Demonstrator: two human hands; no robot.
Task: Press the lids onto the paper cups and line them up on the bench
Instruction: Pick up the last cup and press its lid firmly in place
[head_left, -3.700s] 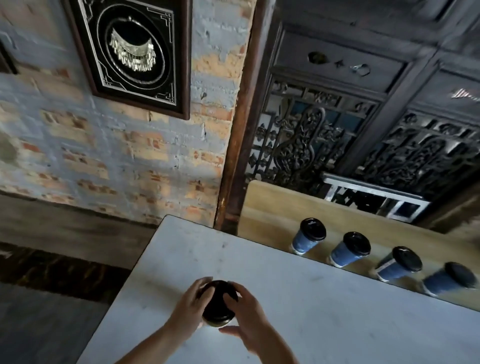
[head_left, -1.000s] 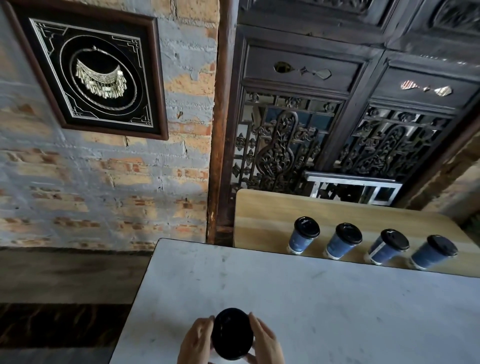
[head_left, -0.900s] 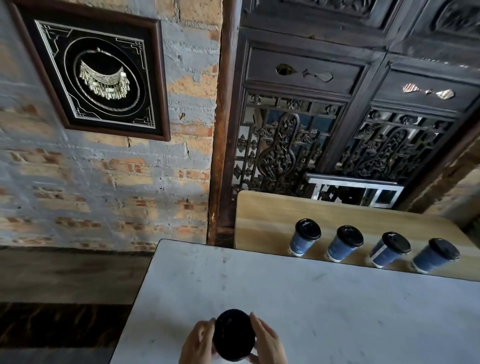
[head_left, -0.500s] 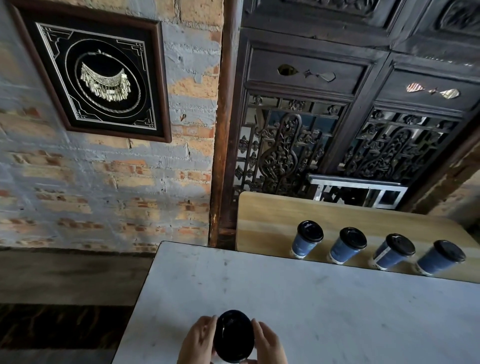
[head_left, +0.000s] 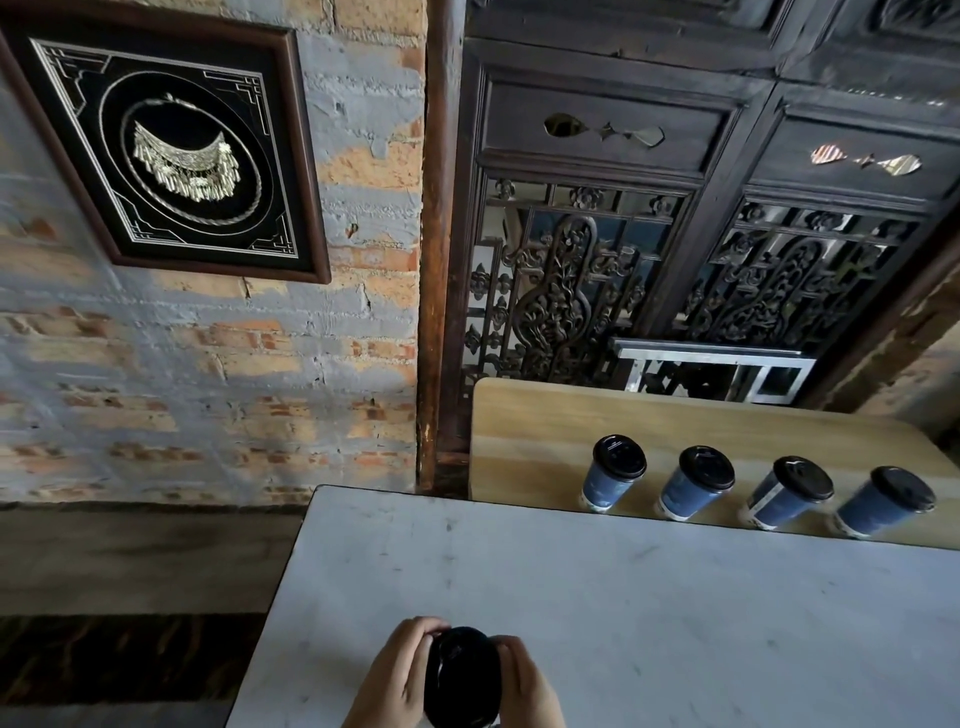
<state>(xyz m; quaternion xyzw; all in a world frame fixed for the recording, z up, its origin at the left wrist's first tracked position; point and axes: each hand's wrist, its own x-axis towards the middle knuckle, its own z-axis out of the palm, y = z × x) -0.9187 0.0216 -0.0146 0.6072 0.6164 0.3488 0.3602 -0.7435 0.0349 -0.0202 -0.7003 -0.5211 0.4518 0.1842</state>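
A paper cup with a black lid (head_left: 461, 678) stands at the near edge of the white marble table (head_left: 649, 613). My left hand (head_left: 396, 675) and my right hand (head_left: 525, 686) clasp it from both sides, fingers curled over the lid's rim; the cup body is hidden beneath the lid and hands. On the wooden bench (head_left: 530, 431) beyond the table, several blue cups stand in a row with black lids on, from the leftmost cup (head_left: 610, 480) to the rightmost cup (head_left: 883, 501).
A brick wall with a dark framed ornament (head_left: 176, 156) rises at the left. A carved dark wooden screen (head_left: 675, 260) stands behind the bench. The bench has bare wood left of the cup row. The floor drops away left of the table.
My fingers have curled further over the lid's rim. The view has shifted slightly; the cups on the bench have not moved.
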